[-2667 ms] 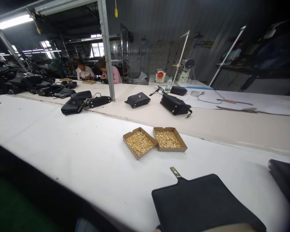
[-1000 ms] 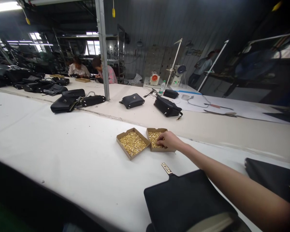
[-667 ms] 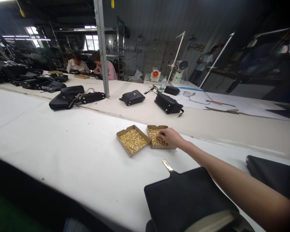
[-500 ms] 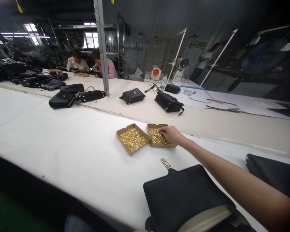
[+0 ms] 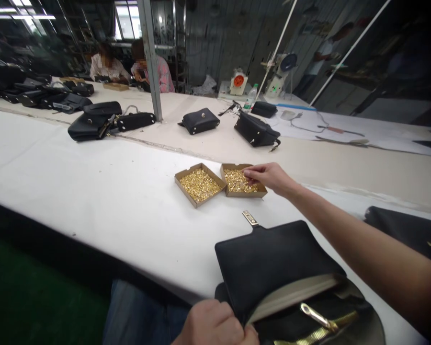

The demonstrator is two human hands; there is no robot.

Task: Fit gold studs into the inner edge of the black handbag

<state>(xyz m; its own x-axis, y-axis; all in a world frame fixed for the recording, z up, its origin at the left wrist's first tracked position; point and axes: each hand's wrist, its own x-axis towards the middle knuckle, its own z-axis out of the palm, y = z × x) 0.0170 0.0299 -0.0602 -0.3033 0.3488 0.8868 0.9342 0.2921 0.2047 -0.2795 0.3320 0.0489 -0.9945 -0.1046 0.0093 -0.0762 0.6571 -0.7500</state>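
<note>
A black handbag (image 5: 273,258) lies on the table in front of me, its flap thrown back with a gold clasp plate (image 5: 250,218) at the tip. Its mouth is spread, showing a pale lining and a gold zipper (image 5: 316,317). My left hand (image 5: 215,324) is closed on the bag's near left edge. My right hand (image 5: 267,176) reaches over the right cardboard box (image 5: 244,194) of small gold metal pieces, fingertips pinched together at its contents. Whatever is between those fingertips is too small to make out. A second cardboard box (image 5: 195,203) of gold pieces touches it on the left.
Several black bags lie beyond the boxes, among them one bag (image 5: 201,121) in the middle and another (image 5: 256,129) to its right. A metal post (image 5: 151,67) rises from the table. Another black bag (image 5: 402,230) sits at the right edge. Two people sit at the far side.
The camera has tilted down, so the scene sits higher and the bag's zipper shows. My left hand has come into fuller view at the bag. My right hand stays at the right box.
</note>
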